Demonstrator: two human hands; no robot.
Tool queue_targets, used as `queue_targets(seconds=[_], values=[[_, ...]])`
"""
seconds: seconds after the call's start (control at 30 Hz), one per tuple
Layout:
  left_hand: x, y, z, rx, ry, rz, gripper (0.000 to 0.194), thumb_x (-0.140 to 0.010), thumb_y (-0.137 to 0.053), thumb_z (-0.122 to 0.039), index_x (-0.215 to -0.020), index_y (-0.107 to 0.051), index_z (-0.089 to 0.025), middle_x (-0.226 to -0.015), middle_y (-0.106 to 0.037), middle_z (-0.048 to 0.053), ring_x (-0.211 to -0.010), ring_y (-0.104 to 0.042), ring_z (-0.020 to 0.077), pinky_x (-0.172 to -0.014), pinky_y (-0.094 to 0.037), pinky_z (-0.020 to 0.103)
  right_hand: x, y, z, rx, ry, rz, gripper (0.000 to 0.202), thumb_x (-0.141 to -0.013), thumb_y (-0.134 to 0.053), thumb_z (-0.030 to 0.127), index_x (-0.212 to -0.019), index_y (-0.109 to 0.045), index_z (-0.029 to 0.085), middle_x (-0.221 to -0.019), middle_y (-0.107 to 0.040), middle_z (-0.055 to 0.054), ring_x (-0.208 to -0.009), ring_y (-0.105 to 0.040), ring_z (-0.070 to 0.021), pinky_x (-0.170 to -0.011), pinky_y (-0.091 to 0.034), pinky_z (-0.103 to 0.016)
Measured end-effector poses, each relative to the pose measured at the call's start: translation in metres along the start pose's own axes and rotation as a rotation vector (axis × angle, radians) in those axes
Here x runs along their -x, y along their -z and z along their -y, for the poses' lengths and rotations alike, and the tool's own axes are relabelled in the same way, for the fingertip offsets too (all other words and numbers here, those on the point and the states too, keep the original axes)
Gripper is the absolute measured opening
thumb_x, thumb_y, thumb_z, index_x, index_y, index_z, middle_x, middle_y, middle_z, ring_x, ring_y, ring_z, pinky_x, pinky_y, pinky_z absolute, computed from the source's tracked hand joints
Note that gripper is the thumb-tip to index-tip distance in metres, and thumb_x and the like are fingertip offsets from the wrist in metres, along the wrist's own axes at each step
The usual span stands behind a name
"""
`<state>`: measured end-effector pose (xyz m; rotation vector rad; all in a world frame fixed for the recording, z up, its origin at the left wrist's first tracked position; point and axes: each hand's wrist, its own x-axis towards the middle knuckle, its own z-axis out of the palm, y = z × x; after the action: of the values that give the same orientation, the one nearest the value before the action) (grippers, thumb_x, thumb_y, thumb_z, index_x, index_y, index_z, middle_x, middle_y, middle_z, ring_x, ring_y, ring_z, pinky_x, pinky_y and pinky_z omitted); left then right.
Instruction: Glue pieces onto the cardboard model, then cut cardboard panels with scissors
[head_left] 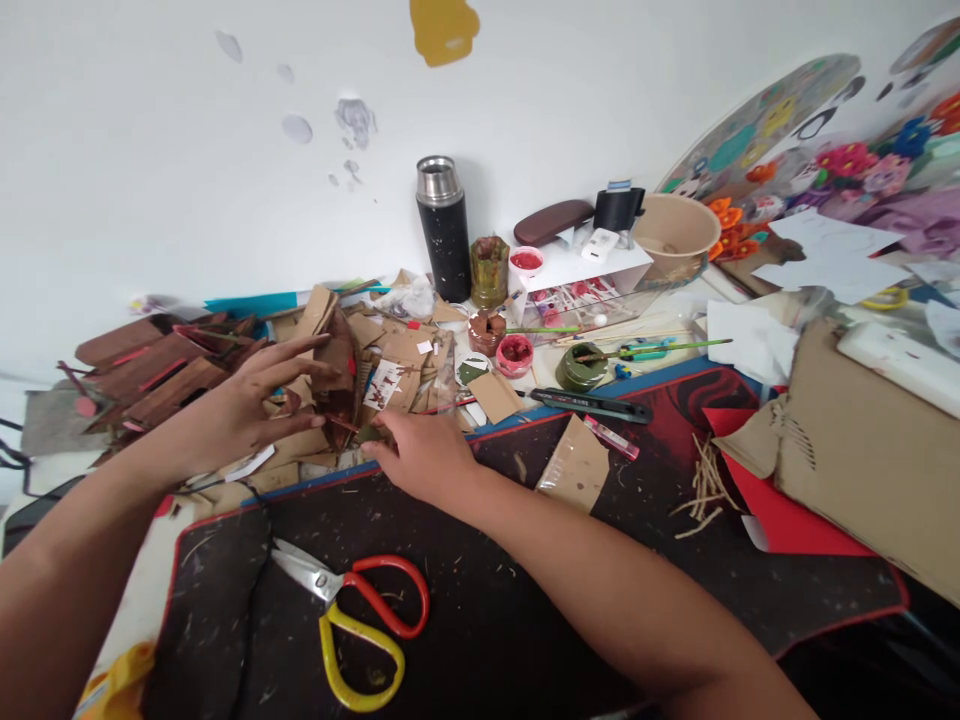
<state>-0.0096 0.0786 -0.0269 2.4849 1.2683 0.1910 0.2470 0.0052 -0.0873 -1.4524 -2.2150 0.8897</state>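
Note:
My left hand (232,410) is over the scrap heap with its fingers stretched out and apart, and I see nothing held in it. Close by its fingertips stands a brown-painted cardboard piece (339,365); whether they touch cannot be made out. My right hand (424,455) is closed in a pinch on a small dark green piece (367,434), just in front of that brown cardboard. The thumb and fingers partly cover the green piece. Cut cardboard scraps (401,350) lie behind both hands. More brown-painted cardboard pieces (165,370) are stacked left of my left hand.
Scissors (330,585) lie spread on the dark mat (480,610). Paint pots, a pink one (515,355) and a green one (581,368), stand behind a utility knife (592,404). A black flask (444,235) is at the wall. A cardboard box (870,450) sits right.

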Motion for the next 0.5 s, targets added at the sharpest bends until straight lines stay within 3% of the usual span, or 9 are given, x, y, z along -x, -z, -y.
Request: queue_targets(seconds=[0.1,0.33,0.5], values=[[-0.0007,0.0023,-0.0024,0.017,-0.017,0.013,0.064,-0.095,-0.051,-0.079,-0.123,-0.069,-0.024,-0.173,-0.039,0.013,-0.158,-0.039,0.0319,-0.130,-0.032,0.051,0.0001,-0.0002,-0.0003,0.005,0.000,-0.001,0.036,-0.108,-0.062,0.046,-0.131,-0.069,0.020,-0.106,-0.083,-0.008,-0.103,-0.078,-0.0304,-0.084,-0.053,-0.038],[0.0001,0.0056,-0.0075,0.041,-0.050,0.000,0.051,-0.098,-0.054,-0.070,-0.120,-0.070,-0.027,-0.174,-0.037,0.009,-0.157,-0.041,0.0305,-0.128,-0.036,0.048,-0.0002,-0.0014,-0.0011,0.000,0.005,-0.012,0.036,-0.107,-0.062,0.046,-0.130,-0.069,0.020,-0.106,-0.083,-0.008,-0.103,-0.079,-0.0304,-0.085,-0.053,-0.039],[0.0024,0.0062,-0.0066,0.043,0.003,-0.003,0.063,-0.094,-0.054,-0.078,-0.131,-0.067,-0.028,-0.178,-0.030,0.007,-0.164,-0.029,0.0325,-0.131,-0.030,0.051,0.0002,-0.0002,-0.0002,0.002,0.000,-0.010,0.036,-0.108,-0.062,0.047,-0.131,-0.070,0.020,-0.105,-0.083,-0.008,-0.104,-0.078,-0.0303,-0.086,-0.053,-0.039]])
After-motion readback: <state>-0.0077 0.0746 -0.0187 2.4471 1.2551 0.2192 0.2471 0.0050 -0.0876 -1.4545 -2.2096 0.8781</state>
